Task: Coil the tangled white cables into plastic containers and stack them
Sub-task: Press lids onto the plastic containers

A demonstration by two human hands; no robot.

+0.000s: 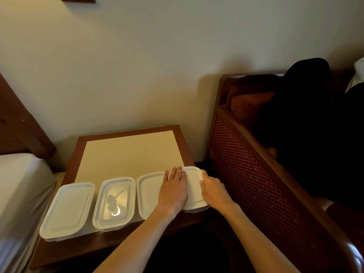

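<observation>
Both hands (pixel 173 191) flank the rightmost container (pixel 194 189), lengthwise toward the wall.

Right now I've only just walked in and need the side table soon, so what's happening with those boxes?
A person is working on the rightmost of four lidded plastic containers lined up along the table's near edge. The left hand lies flat on its lid; the right hand holds its right side. Nothing is stacked yet.

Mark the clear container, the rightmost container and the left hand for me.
clear container (pixel 115 201), head view, middle of lid
rightmost container (pixel 194 186), head view, bare lid between the hands
left hand (pixel 173 191), head view, back of hand
</observation>
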